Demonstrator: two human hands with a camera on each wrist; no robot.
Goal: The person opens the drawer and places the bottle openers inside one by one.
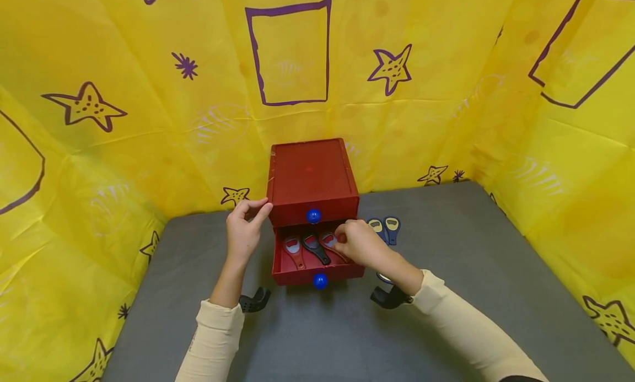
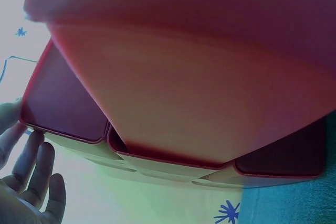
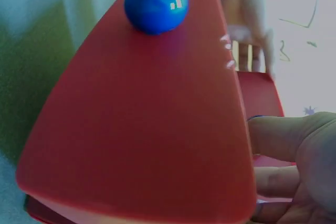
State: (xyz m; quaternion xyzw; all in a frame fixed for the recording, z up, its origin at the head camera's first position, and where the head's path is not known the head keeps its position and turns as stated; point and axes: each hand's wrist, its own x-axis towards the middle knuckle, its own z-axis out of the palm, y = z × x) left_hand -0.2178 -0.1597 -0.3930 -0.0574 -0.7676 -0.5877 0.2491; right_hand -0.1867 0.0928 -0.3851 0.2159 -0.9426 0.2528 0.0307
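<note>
A red two-drawer box (image 1: 313,172) with blue knobs stands at the back, its lower drawer (image 1: 297,278) pulled out. Two bottle openers lie in that drawer, one red (image 1: 295,254) on the left and one black (image 1: 316,248) in the middle. At the drawer's right side, my right hand (image 1: 364,244) pinches another red bottle opener (image 1: 328,240) by its head; the drawer front (image 3: 147,129) hides it in the right wrist view. My left hand (image 1: 244,230) touches the box's front left corner with thumb and fingertips, its other fingers (image 2: 39,174) loosely extended beside it.
Right of the box, two dark blue bottle openers (image 1: 392,227) lie on the grey table (image 1: 317,338). Another opener (image 1: 383,278) shows partly from under my right wrist. Yellow cloth walls (image 1: 208,128) with purple drawings rise behind the box and at both sides.
</note>
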